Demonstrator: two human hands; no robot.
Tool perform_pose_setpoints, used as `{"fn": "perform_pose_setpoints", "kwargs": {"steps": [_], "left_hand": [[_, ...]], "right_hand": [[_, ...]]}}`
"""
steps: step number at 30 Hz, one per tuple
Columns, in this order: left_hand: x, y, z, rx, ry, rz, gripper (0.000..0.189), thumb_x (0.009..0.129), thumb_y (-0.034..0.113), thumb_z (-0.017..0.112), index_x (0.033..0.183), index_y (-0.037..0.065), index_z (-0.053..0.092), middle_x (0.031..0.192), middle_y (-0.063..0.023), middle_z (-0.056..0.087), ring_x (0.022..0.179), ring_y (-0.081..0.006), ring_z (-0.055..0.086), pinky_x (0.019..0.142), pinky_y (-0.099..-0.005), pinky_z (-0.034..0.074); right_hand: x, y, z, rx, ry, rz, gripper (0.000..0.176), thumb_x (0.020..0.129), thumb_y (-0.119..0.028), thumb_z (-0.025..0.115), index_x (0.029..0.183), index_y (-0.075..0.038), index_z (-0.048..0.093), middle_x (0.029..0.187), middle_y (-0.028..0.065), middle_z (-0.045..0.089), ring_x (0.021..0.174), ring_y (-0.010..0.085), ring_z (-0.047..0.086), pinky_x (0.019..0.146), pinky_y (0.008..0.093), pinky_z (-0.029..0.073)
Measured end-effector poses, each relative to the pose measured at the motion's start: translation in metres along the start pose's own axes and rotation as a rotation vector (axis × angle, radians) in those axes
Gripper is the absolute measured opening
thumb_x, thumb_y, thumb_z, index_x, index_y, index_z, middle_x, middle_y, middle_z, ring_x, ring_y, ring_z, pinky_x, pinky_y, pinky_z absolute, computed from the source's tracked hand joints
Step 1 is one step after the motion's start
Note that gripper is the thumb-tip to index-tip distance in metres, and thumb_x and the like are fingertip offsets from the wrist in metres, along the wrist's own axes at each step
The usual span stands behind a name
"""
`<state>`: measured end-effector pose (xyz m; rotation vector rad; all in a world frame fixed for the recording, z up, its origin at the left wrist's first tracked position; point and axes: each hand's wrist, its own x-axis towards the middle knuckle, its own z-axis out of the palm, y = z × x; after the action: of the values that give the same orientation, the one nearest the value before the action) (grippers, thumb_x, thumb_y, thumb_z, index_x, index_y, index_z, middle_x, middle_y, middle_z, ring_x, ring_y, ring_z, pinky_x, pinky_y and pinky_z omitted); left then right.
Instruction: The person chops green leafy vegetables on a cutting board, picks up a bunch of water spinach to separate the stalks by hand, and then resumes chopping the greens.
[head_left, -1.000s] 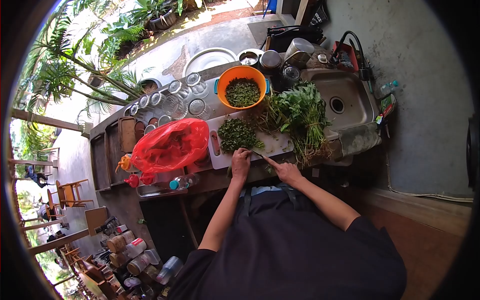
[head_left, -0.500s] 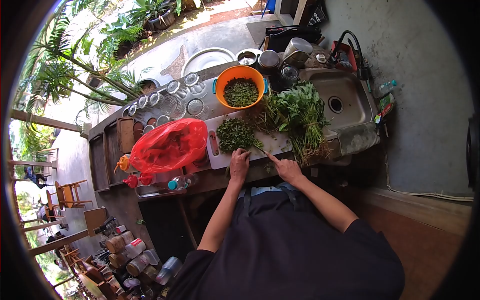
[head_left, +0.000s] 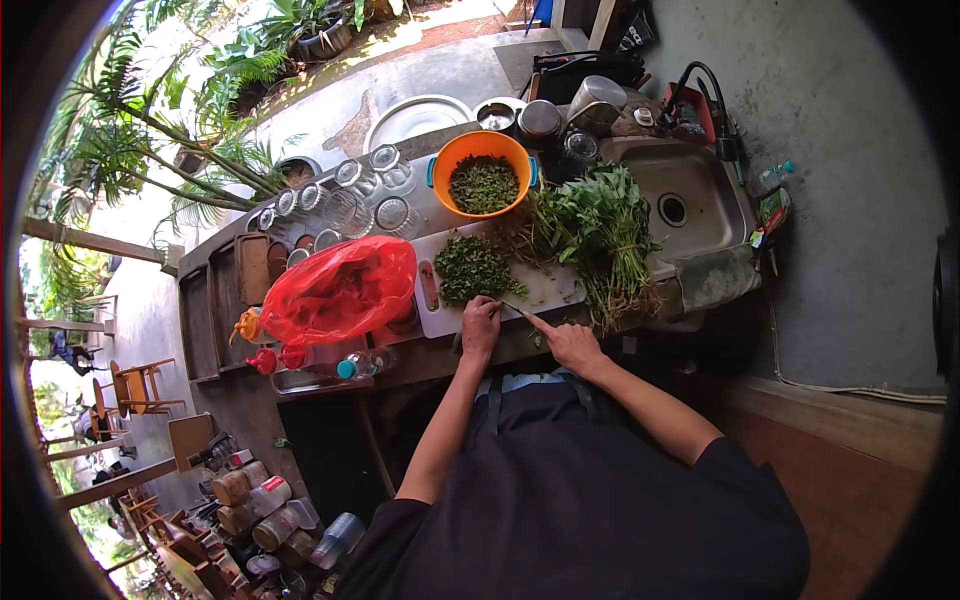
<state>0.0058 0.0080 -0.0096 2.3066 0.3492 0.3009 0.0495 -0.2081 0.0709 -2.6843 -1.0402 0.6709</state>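
Observation:
Fingers closed, my left hand (head_left: pixel 481 320) pinches a few green stems at the near edge of the white cutting board (head_left: pixel 548 290). My right hand (head_left: pixel 572 345) grips a small knife (head_left: pixel 515 309), its index finger stretched along the back. The blade points left and its tip lies close to my left fingertips; the handle is mostly hidden in the palm. Just beyond my left hand is a heap of chopped greens (head_left: pixel 470 270). A large bunch of leafy greens with roots (head_left: pixel 610 235) lies across the board's right end.
Behind the board stands an orange basin (head_left: pixel 485 144) with chopped leaves inside. A red plastic bag (head_left: pixel 340 290) sits to the left, near upturned glasses (head_left: pixel 395 215) and a clear bottle with a teal cap (head_left: pixel 365 364). The steel sink (head_left: pixel 725 190) is at right.
The knife has drawn slightly left, its tip now nearer my left fingers. My left hand stays almost in place, still pinching the stems.

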Motion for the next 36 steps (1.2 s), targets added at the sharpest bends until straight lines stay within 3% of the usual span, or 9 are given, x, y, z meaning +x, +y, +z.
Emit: {"fn": "perform_pose_setpoints", "kwargs": {"steps": [16, 21, 29, 36], "left_hand": [[-0.001, 0.008, -0.003, 0.012, 0.025, -0.011, 0.014, 0.079, 0.002, 0.071, 0.092, 0.003, 0.076, 0.097, -0.0128, 0.069, 0.093, -0.0315, 0.066, 0.084, -0.0407, 0.053], [-0.001, 0.008, -0.003, -0.017, 0.017, -0.026, 0.013, 0.08, 0.002, 0.071, 0.092, 0.002, 0.076, 0.096, -0.0126, 0.067, 0.094, -0.0315, 0.065, 0.084, -0.0407, 0.052], [-0.004, 0.014, -0.01, 0.063, -0.008, 0.011, 0.013, 0.081, 0.004, 0.071, 0.093, 0.003, 0.076, 0.097, -0.0123, 0.065, 0.097, -0.0305, 0.063, 0.085, -0.0401, 0.051], [-0.001, 0.003, 0.001, -0.01, 0.028, -0.003, 0.011, 0.083, 0.005, 0.071, 0.092, 0.001, 0.076, 0.092, -0.0131, 0.066, 0.091, -0.031, 0.065, 0.082, -0.0399, 0.052]], "right_hand": [[0.012, 0.009, 0.033, 0.029, 0.038, -0.019, 0.086, 0.089, -0.01, 0.051, 0.156, -0.047, 0.012, 0.077, 0.0183, 0.068, 0.07, 0.0409, 0.068, 0.066, 0.0545, 0.056], [0.001, 0.016, 0.033, 0.004, 0.044, -0.029, 0.08, 0.093, -0.013, 0.049, 0.157, -0.045, 0.012, 0.072, 0.0206, 0.066, 0.064, 0.0413, 0.067, 0.06, 0.0537, 0.056], [0.009, 0.014, 0.027, 0.032, 0.063, 0.002, 0.076, 0.095, -0.015, 0.049, 0.156, -0.045, 0.015, 0.072, 0.0213, 0.066, 0.064, 0.0424, 0.066, 0.061, 0.0549, 0.055], [0.005, 0.012, 0.009, 0.07, 0.109, 0.049, 0.073, 0.096, -0.016, 0.049, 0.155, -0.045, 0.018, 0.072, 0.0221, 0.066, 0.065, 0.0431, 0.066, 0.064, 0.0564, 0.055]]}}
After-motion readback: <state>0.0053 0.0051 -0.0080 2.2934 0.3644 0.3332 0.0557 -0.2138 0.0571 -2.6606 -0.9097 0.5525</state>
